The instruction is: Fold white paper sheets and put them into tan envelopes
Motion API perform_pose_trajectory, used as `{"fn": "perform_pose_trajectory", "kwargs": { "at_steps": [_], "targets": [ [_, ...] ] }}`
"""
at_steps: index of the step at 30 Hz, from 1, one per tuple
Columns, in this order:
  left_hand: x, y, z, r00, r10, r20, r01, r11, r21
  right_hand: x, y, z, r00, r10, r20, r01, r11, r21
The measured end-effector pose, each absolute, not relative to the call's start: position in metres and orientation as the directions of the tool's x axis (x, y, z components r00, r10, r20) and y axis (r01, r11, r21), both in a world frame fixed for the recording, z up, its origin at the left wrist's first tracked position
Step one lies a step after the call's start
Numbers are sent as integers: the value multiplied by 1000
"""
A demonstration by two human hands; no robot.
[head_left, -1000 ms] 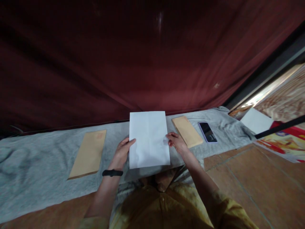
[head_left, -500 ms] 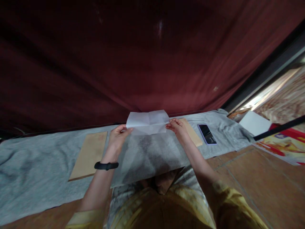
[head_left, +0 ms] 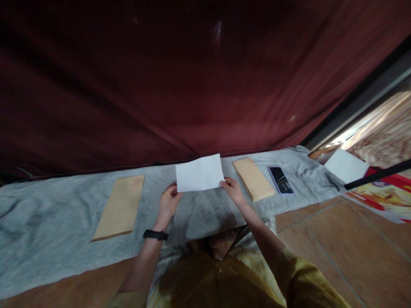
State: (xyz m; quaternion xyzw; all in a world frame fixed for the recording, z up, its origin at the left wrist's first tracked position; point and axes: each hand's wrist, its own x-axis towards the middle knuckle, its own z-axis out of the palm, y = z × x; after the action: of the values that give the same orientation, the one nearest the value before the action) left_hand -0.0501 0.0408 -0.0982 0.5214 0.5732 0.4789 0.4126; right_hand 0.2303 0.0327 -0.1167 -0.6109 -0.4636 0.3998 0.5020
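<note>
A white sheet of paper point(head_left: 199, 173) is stretched between my two hands above the grey cloth, with a faint crease down its middle. My left hand point(head_left: 170, 201) pinches its lower left corner; a black band circles that wrist. At the lower right corner my right hand point(head_left: 231, 188) is closed on the paper between thumb and fingers. To the left lies a flat brown envelope point(head_left: 120, 207). Right of my right hand rests a thicker stack of brown envelopes point(head_left: 253, 179).
A phone point(head_left: 280, 180) in a purple case lies right of the stack. Grey cloth point(head_left: 48, 218) covers the long surface, with a dark red curtain point(head_left: 192, 85) behind. At the right are a white sheet or board point(head_left: 346, 166), a red-and-yellow printed box point(head_left: 385, 194) and tiled floor point(head_left: 321, 244).
The paper, folded along its lower part before, now shows as one flat rectangle. Both hands have come lower and slightly closer together, uncovering the stack of envelopes.
</note>
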Motion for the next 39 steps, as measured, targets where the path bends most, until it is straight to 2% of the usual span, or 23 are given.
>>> {"fn": "perform_pose_trajectory", "kwargs": {
  "at_steps": [8, 17, 24, 27, 30, 34, 39],
  "targets": [
    [-54, 10, -113, -37, 988, -148, 180, 152, 972, 221, 11, -143, 243, 967, -78, 194, -128, -973],
    [-68, -17, -129, -235, 944, -230, 194, 277, 941, 207, -13, -144, 178, 983, -53, 370, -116, -922],
    [-67, -21, -130, -309, 915, -260, 152, 317, 936, 196, -27, -137, 217, 976, -37, 701, -182, -690],
    [-65, -22, -129, -325, 914, -244, 254, 333, 908, 194, -28, -136, 230, 972, -38, 745, -201, -637],
    [-64, -25, -126, -326, 931, -164, 419, 298, 858, 193, -29, -136, 246, 969, -31, 757, -212, -618],
    [-62, -29, -118, -272, 959, -81, 664, 248, 706, 192, -29, -134, 253, 967, -24, 767, -216, -604],
    [-57, -35, -111, -247, 966, -75, 819, 250, 516, 189, -33, -133, 242, 970, -16, 805, -210, -555]
  ]
}}
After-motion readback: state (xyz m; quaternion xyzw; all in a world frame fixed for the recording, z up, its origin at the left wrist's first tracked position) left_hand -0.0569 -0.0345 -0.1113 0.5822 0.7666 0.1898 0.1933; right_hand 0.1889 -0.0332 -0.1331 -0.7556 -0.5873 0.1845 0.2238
